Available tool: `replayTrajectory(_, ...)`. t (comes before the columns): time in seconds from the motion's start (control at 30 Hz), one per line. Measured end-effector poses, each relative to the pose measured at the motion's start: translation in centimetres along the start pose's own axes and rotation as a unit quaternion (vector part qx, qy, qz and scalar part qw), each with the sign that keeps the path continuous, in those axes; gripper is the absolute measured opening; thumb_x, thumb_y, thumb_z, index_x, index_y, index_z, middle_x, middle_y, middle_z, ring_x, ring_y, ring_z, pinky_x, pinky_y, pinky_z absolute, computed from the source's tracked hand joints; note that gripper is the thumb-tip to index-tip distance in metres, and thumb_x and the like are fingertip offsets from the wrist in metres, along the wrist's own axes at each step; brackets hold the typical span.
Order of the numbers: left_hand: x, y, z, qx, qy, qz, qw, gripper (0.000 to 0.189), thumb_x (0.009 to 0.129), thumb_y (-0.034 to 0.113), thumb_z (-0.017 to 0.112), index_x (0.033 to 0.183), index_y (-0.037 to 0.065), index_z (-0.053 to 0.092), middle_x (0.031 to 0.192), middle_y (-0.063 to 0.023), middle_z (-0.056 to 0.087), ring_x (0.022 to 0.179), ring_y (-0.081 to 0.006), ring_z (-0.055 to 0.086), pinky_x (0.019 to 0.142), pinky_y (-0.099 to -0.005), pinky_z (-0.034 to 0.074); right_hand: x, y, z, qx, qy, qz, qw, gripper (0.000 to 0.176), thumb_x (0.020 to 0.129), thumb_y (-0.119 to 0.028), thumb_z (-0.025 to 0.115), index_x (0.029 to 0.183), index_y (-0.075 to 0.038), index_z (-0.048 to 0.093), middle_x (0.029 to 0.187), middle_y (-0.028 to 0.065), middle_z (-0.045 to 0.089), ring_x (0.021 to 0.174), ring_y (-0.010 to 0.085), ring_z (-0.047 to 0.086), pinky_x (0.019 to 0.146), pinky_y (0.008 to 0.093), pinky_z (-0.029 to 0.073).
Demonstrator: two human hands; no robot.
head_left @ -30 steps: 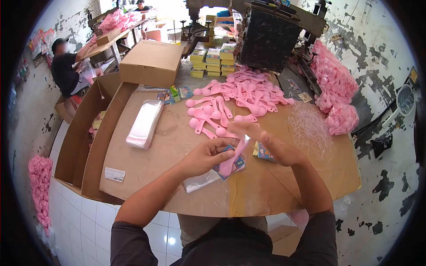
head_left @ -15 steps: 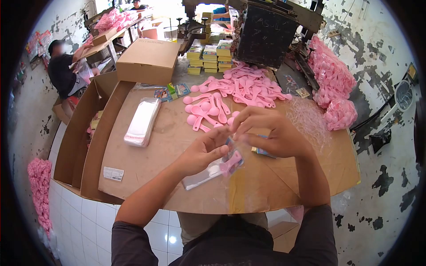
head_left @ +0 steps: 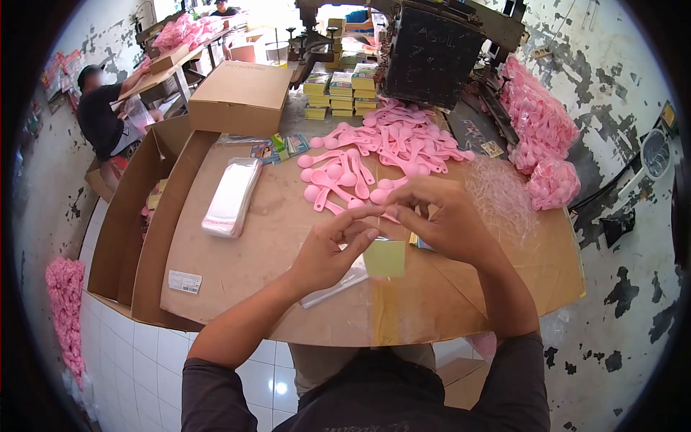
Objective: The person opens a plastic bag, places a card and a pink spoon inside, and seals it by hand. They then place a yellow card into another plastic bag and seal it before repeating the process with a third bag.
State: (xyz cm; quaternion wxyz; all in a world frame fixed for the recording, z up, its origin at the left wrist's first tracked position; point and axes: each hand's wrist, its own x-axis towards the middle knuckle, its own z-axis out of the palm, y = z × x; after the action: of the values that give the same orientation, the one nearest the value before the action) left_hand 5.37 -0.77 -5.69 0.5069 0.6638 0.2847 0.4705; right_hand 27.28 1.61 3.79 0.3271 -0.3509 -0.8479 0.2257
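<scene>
A small clear bag with a pale yellow-green card (head_left: 384, 258) in it hangs below my fingers, its plain side facing me. My left hand (head_left: 330, 252) pinches the top of the bag at the left. My right hand (head_left: 440, 216) has its thumb and fingertips closed at the same top edge. Under the bag, a few clear sleeves (head_left: 327, 289) lie on the cardboard table top. Partly hidden behind my right hand is a small stack of cards (head_left: 416, 240). Loose pink spoons (head_left: 332, 180) lie just beyond my hands.
A bundle of clear sleeves (head_left: 232, 198) lies left, beside a deep cardboard box (head_left: 155, 237). A closed carton (head_left: 241, 93), card stacks (head_left: 340, 93) and a black machine box (head_left: 432, 57) stand at the back. Bagged pink spoons (head_left: 536, 115) are right; another person (head_left: 101, 115) sits far left.
The bag has turned: a pink spoon piece showed through it before, and the plain yellow-green card back faces me now. My hands stay close together at its top.
</scene>
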Motion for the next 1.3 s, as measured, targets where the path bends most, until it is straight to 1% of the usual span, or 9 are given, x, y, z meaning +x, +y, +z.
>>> replayTrajectory(0.2, -0.3, -0.9, 0.2, 0.031, 0.022, 0.015, 0.999, 0.041, 0.103, 0.005, 0.063, 0.142, -0.004, 0.054, 0.1, -0.0091, 0.077, 0.092, -0.0105, 0.072, 0.078, -0.0256, 0.057, -0.4, 0.0, 1.8, -0.229, 0.113, -0.226, 0.94, 0.022, 0.078, -0.008, 0.078, 0.097, -0.004, 0.069, 0.096, 0.0072, 0.062, 0.092, 0.026, 0.064, 0.079, 0.0369, 0.051)
replayTrajectory(0.5, -0.4, 0.2, 0.5, 0.189, -0.019, -0.005, 0.982, 0.047, 0.099, 0.004, 0.067, 0.144, -0.002, 0.055, 0.093, -0.01, 0.078, 0.083, -0.0088, 0.072, 0.076, -0.0275, 0.058, -0.9, 1.2, 4.4, -0.389, 0.098, -0.257, 0.879, 0.02, 0.077, -0.008, 0.07, 0.096, -0.004, 0.066, 0.092, 0.0088, 0.059, 0.092, 0.0258, 0.061, 0.078, 0.037, 0.047)
replayTrajectory(0.67, -0.1, -0.1, 0.2, 0.14, -0.001, -0.025, 0.99, 0.043, 0.102, 0.008, 0.065, 0.143, -0.001, 0.057, 0.101, -0.0117, 0.079, 0.093, -0.0128, 0.074, 0.083, -0.0273, 0.058, -0.6, 4.9, 0.9, -0.242, 0.117, -0.151, 0.951, 0.008, 0.088, -0.008, 0.065, 0.093, -0.003, 0.062, 0.091, 0.0086, 0.062, 0.087, 0.0228, 0.061, 0.074, 0.0355, 0.047)
replayTrajectory(0.73, 0.0, 0.0, -0.2, 0.07, -0.004, -0.042, 0.997, 0.041, 0.104, 0.01, 0.064, 0.143, 0.0, 0.057, 0.105, -0.012, 0.078, 0.098, -0.0137, 0.073, 0.087, -0.0275, 0.057, -1.6, 4.5, -4.1, 0.024, 0.025, 0.068, 0.997, 0.01, 0.097, -0.011, 0.064, 0.093, -0.002, 0.059, 0.088, 0.0054, 0.064, 0.081, 0.016, 0.062, 0.071, 0.0333, 0.048)
replayTrajectory(0.8, 0.3, 0.0, 0.0, -0.031, 0.006, -0.066, 0.997, 0.04, 0.105, 0.012, 0.062, 0.143, 0.001, 0.057, 0.107, -0.012, 0.078, 0.102, -0.014, 0.072, 0.091, -0.0276, 0.056, -4.6, 7.3, -10.3, 0.33, -0.115, 0.171, 0.921, 0.013, 0.101, -0.016, 0.064, 0.099, -0.004, 0.061, 0.083, 0.0025, 0.064, 0.077, 0.0108, 0.062, 0.071, 0.0294, 0.05)
replayTrajectory(0.87, 0.3, 0.0, -0.3, -0.025, 0.003, -0.07, 0.997, 0.042, 0.106, 0.014, 0.062, 0.145, 0.001, 0.054, 0.109, -0.0123, 0.078, 0.104, -0.014, 0.072, 0.093, -0.028, 0.055, -8.2, 13.9, -15.2, 0.468, -0.12, 0.093, 0.871, 0.011, 0.101, -0.015, 0.063, 0.106, -0.005, 0.063, 0.082, 0.0034, 0.066, 0.076, 0.0116, 0.066, 0.073, 0.0273, 0.052)
replayTrajectory(1.0, 0.5, 0.6, 0.0, -0.053, 0.007, -0.07, 0.996, 0.043, 0.106, 0.014, 0.061, 0.146, 0.001, 0.052, 0.11, -0.0122, 0.078, 0.105, -0.0143, 0.072, 0.095, -0.0288, 0.054, -10.8, 19.8, -16.4, 0.02, 0.135, 0.252, 0.958, 0.023, 0.094, -0.007, 0.064, 0.117, -0.002, 0.064, 0.095, 0.0106, 0.07, 0.09, 0.0198, 0.069, 0.079, 0.0331, 0.054)
replayTrajectory(1.13, 0.7, -0.2, 0.0, -0.059, 0.008, -0.058, 0.997, 0.043, 0.106, 0.012, 0.061, 0.146, 0.0, 0.051, 0.112, -0.0122, 0.077, 0.108, -0.014, 0.071, 0.095, -0.0285, 0.054, -12.6, 20.7, -15.2, -0.392, 0.238, 0.204, 0.865, 0.035, 0.088, -0.002, 0.065, 0.123, 0.0, 0.065, 0.104, 0.0143, 0.07, 0.097, 0.0258, 0.069, 0.084, 0.0369, 0.054)
replayTrajectory(1.3, 0.8, -1.5, 0.3, -0.056, 0.035, -0.084, 0.994, 0.042, 0.105, 0.012, 0.062, 0.144, -0.003, 0.053, 0.113, -0.0115, 0.076, 0.107, -0.0113, 0.07, 0.096, -0.0278, 0.054, -6.9, 9.8, -5.8, -0.033, 0.074, 0.16, 0.984, 0.027, 0.096, -0.009, 0.066, 0.123, -0.002, 0.067, 0.109, 0.0112, 0.072, 0.095, 0.0178, 0.068, 0.083, 0.0329, 0.054)
